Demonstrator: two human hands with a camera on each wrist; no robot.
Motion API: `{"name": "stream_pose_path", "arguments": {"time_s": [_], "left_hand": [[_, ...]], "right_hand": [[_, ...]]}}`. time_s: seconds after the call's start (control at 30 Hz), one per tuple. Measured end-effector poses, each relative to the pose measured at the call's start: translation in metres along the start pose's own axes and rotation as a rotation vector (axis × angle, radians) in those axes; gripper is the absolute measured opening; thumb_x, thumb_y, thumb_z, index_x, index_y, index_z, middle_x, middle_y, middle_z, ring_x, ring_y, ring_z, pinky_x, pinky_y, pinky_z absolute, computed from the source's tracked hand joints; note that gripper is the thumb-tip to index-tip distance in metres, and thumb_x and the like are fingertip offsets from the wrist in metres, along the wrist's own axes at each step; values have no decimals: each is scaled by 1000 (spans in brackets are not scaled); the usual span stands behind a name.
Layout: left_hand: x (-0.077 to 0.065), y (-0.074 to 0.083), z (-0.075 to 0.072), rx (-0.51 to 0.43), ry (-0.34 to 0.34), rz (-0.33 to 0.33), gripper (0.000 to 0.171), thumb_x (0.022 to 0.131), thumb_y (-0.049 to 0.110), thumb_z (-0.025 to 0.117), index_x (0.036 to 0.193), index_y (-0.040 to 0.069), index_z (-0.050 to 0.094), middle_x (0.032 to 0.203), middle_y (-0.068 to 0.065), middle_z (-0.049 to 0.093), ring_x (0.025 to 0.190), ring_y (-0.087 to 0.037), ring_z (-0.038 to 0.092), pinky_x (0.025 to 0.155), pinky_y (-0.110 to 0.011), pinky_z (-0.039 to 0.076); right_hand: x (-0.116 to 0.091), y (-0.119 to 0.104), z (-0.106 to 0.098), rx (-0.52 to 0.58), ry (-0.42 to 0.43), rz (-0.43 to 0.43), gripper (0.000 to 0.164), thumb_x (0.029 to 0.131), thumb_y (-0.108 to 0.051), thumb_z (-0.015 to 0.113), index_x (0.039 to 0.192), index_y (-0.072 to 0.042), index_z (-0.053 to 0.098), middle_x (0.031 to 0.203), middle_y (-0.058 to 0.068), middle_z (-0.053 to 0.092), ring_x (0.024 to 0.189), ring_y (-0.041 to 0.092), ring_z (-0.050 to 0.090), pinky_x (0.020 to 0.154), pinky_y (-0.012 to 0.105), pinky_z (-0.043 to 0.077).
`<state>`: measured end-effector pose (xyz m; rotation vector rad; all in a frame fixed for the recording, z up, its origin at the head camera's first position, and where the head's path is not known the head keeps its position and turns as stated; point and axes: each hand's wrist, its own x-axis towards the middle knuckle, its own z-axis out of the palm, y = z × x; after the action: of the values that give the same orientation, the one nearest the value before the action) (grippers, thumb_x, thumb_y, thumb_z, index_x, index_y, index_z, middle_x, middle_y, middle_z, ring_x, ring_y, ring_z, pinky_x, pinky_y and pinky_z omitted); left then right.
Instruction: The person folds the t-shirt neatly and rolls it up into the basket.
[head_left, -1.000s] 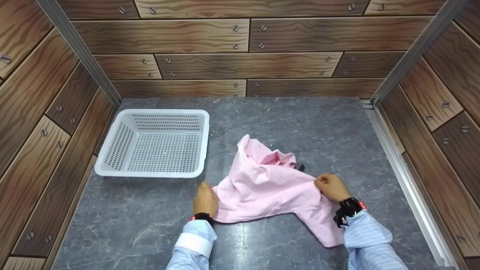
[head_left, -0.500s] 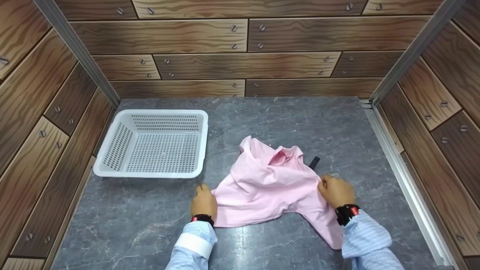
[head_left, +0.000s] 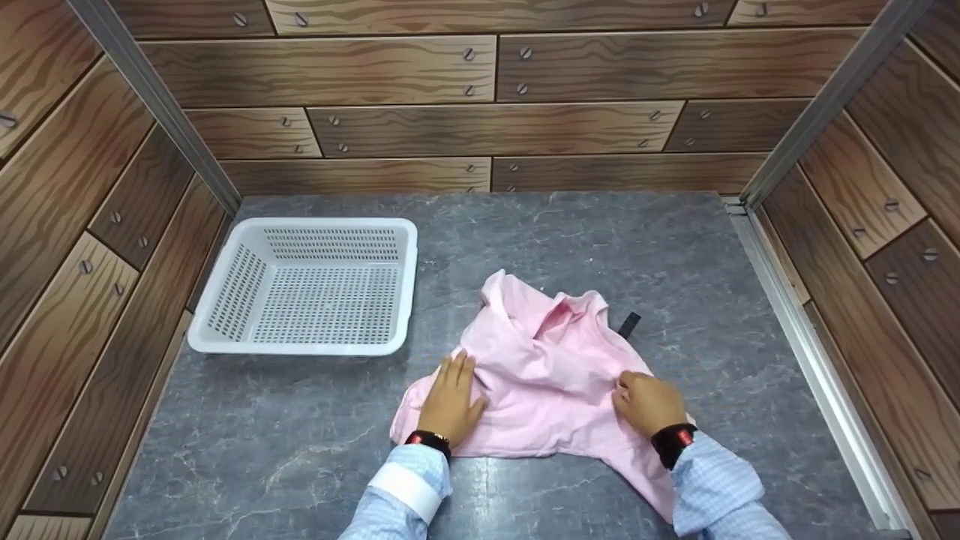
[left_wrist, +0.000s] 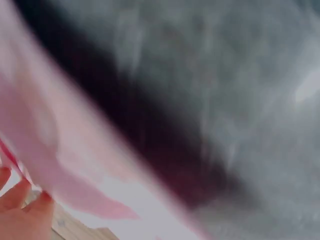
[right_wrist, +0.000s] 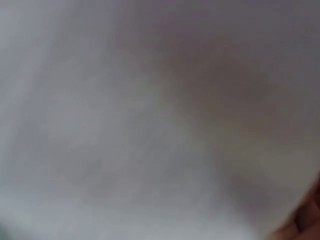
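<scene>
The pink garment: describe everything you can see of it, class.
The pink garment looks like soft fabric, creased and loosely spread on the grey tabletop, right of the white basket. A deeper-pink opening shows at its far edge; a black strip juts out at its right. The left hand rests on it, fingers extended; the right hand touches it with curled fingers, perhaps pinching.

Pink cloth [head_left: 540,375] on grey marbled table [head_left: 292,427]
Black tag [head_left: 629,325] on the pink, white basket [head_left: 300,349], walls [head_left: 390,71] all brown woodgrain plank print. Sleeves [head_left: 724,484] are pale blue check, the left with a plain white band [head_left: 406,490]; wrist straps [head_left: 673,444] black with red bits.
</scene>
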<state>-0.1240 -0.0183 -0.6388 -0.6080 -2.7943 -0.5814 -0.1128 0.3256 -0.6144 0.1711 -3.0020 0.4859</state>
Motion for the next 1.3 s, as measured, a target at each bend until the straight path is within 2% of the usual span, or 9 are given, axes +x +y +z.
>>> {"name": "stream_pose_path", "arguments": {"time_s": [0.1, 0.23, 0.33, 0.5, 0.73, 0.93, 1.03, 1.13, 1.3], "left_hand": [[-5, 0, 8, 58, -83, -2, 81, 82, 40, 71, 143, -6, 42, 148, -23, 44, 138, -41, 42, 115, -44, 34], [-8, -1, 13, 99, -121, -12, 91, 80, 48, 72, 146, -5, 38, 152, -21, 40, 141, -37, 38, 117, -42, 32], [-8, -2, 13, 98, -117, -13, 92, 79, 49, 73, 146, -4, 39, 152, -21, 41, 141, -38, 38, 117, -43, 32], [-7, -3, 11, 88, -117, -19, 92, 78, 48, 74, 146, -4, 39, 151, -21, 42, 141, -38, 38, 117, -43, 32], [-6, -1, 9, 55, -142, -30, 91, 79, 47, 74, 146, -5, 39, 152, -21, 40, 141, -39, 37, 117, -45, 32], [-7, 0, 11, 56, -151, -65, 90, 81, 47, 72, 146, -6, 38, 153, -21, 40, 142, -39, 36, 117, -44, 31], [-6, 2, 10, 53, -157, -102, 88, 82, 46, 71, 145, -7, 39, 152, -22, 40, 141, -40, 36, 117, -44, 30], [-3, 5, 11, 53, -163, -142, 87, 83, 45, 70, 144, -8, 39, 152, -22, 40, 141, -41, 36, 117, -44, 30], [1, 8, 13, 79, -170, -167, 85, 84, 46, 68, 144, -8, 39, 152, -23, 40, 141, -42, 36, 118, -44, 29]], "right_hand": [[6, 4, -10, 137, -113, 143, 21, 87, -29, 67, 74, -13, 64, 62, 0, 57, 56, 18, 50, 53, 34, 39], [19, 14, -22, 204, -66, 259, 26, 94, -30, 60, 88, -7, 71, 75, 8, 67, 67, 24, 61, 64, 41, 47], [30, 19, -22, 206, -29, 271, 28, 94, -24, 60, 107, 0, 67, 96, 20, 70, 86, 36, 65, 79, 51, 50], [42, 16, -11, 239, -89, 289, 44, 90, -20, 64, 123, 7, 58, 115, 29, 64, 107, 45, 60, 95, 56, 45], [44, 16, -8, 252, -91, 361, 28, 90, -20, 61, 104, 3, 66, 80, 19, 70, 79, 37, 66, 77, 50, 50], [40, 31, -26, 221, 48, 398, 29, 93, -22, 54, 109, 2, 60, 100, 31, 67, 90, 51, 63, 77, 61, 47], [37, 43, -34, 207, 80, 424, 28, 95, -21, 52, 109, 2, 55, 98, 33, 65, 86, 53, 61, 74, 62, 45], [34, 55, -36, 179, 68, 456, 27, 95, -22, 52, 105, 2, 51, 94, 34, 64, 83, 55, 60, 72, 62, 44], [33, 63, -31, 126, -45, 505, 36, 94, -25, 54, 112, 5, 50, 109, 38, 61, 97, 59, 57, 78, 65, 44]]}}
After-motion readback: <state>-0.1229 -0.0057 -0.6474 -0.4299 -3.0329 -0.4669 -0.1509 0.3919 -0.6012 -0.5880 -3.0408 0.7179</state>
